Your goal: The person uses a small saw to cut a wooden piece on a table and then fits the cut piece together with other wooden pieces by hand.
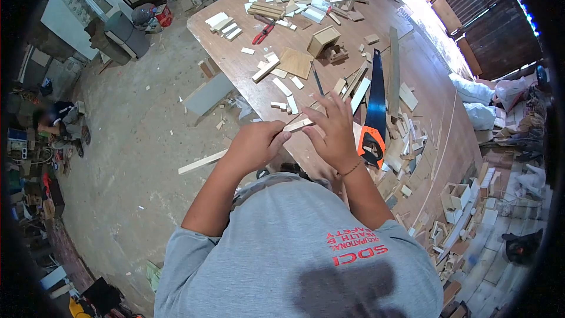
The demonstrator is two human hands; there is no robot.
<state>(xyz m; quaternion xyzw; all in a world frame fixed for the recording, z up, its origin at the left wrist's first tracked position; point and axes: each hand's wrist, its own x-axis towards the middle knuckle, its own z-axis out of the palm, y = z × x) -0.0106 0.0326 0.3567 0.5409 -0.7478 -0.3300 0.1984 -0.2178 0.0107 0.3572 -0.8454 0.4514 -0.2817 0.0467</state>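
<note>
A long, pale wooden strip (203, 162) slants across in front of my body, its far end at the table's near edge. My left hand (257, 144) is closed around the strip, thumb on top. At the strip's end, my right hand (334, 132) pinches it between thumb and index finger, the other fingers raised. To the right of this hand lies a handsaw (375, 100) with a dark blade and orange handle. Beyond the hands, a thin dark rod-like tool (318, 78) and small cut wood pieces (282, 86) rest on the table.
The wooden table (223, 35) holds red-handled pliers (263, 30), a small wooden box (323, 41), a plywood square (296, 62) and many offcuts. A grey board (210, 101) sits left of the table. Another person (59, 121) is at the far left. Scraps and white sacks (478, 103) lie right.
</note>
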